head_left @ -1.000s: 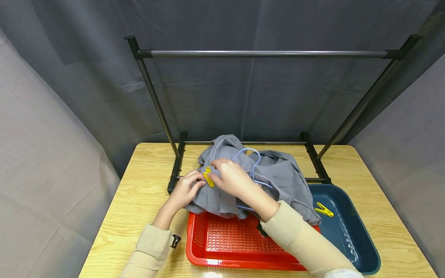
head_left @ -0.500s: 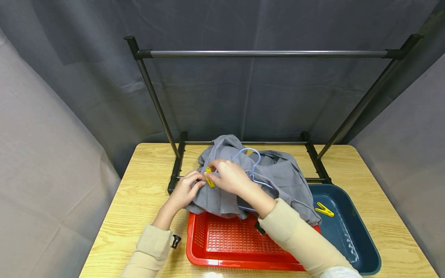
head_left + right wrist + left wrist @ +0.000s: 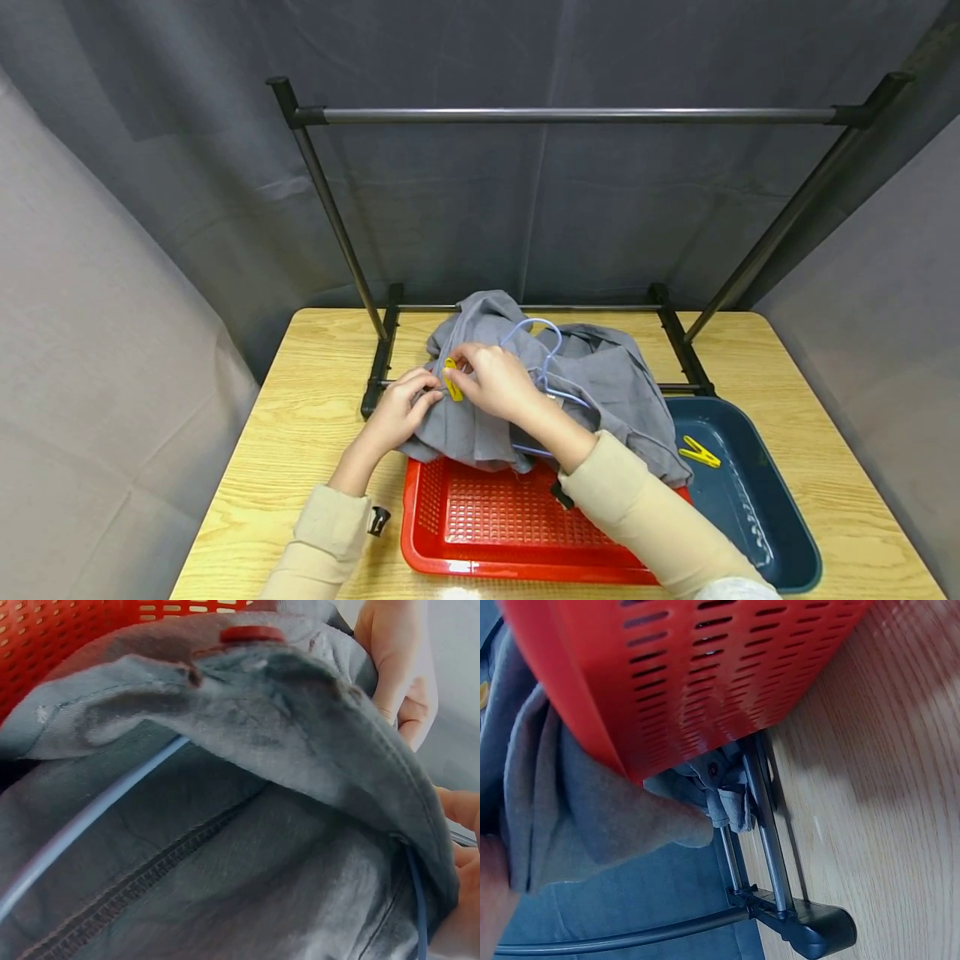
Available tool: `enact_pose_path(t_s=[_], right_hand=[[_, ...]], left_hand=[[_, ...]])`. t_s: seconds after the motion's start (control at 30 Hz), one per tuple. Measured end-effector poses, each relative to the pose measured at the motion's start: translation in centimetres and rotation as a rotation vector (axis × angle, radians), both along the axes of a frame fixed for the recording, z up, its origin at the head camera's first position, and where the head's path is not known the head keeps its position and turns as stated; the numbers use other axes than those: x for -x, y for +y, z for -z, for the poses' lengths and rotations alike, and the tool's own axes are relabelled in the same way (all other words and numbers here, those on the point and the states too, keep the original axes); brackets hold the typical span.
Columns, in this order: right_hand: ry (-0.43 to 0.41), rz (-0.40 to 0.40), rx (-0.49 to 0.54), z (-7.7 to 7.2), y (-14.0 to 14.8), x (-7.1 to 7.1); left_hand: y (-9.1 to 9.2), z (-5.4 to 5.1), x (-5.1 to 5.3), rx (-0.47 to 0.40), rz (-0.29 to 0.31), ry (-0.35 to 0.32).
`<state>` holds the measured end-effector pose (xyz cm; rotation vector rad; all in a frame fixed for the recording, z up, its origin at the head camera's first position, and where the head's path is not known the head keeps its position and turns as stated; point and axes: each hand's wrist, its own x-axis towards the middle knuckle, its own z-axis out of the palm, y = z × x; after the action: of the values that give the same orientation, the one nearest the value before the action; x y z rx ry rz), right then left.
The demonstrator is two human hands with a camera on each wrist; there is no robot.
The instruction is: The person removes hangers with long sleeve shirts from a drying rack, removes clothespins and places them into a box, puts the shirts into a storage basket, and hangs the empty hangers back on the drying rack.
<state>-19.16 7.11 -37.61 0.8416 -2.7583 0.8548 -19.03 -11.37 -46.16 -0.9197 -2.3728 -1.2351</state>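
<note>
A grey garment (image 3: 480, 429) lies bunched over the back of the red basket (image 3: 525, 562), with a light blue hanger (image 3: 551, 367) in its folds. Near the garment's left end, my left hand (image 3: 397, 414) grips the cloth between thumb and fingers. My right hand (image 3: 498, 383) pinches a yellow clothespin (image 3: 453, 382) at the cloth, close to the left fingertips. In the right wrist view, the hanger (image 3: 94, 817) runs inside the garment (image 3: 285, 735). The left wrist view shows the draped cloth (image 3: 615, 817) but hides the left fingertips.
Another yellow clothespin (image 3: 699, 452) lies in the dark blue tray (image 3: 780, 492) at the right. Behind the garment stands a metal clothes rack (image 3: 577, 117), its base on the wooden table (image 3: 300, 433). The red basket (image 3: 705, 682) overlaps the rack's base.
My right thumb and fingertips have closed in on the yellow clothespin, which shows less spread than a second ago. The left hand and the garment stay almost still.
</note>
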Motion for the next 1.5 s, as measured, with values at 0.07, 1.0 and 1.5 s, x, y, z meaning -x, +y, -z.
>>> enact_pose_path(t_s=[0.07, 1.0, 1.5], right_hand=[[0.015, 0.002, 0.016, 0.1, 0.1, -0.1], [0.280, -0.028, 0.263, 0.4, 0.6, -1.7], [0.285, -0.114, 0.287, -2.1, 2.7, -3.8]], left_hand=[[0.0, 0.0, 0.0, 0.001, -0.004, 0.001], [0.1, 0.2, 0.3, -0.002, 0.006, 0.009], [0.1, 0.1, 0.2, -0.003, 0.006, 0.022]])
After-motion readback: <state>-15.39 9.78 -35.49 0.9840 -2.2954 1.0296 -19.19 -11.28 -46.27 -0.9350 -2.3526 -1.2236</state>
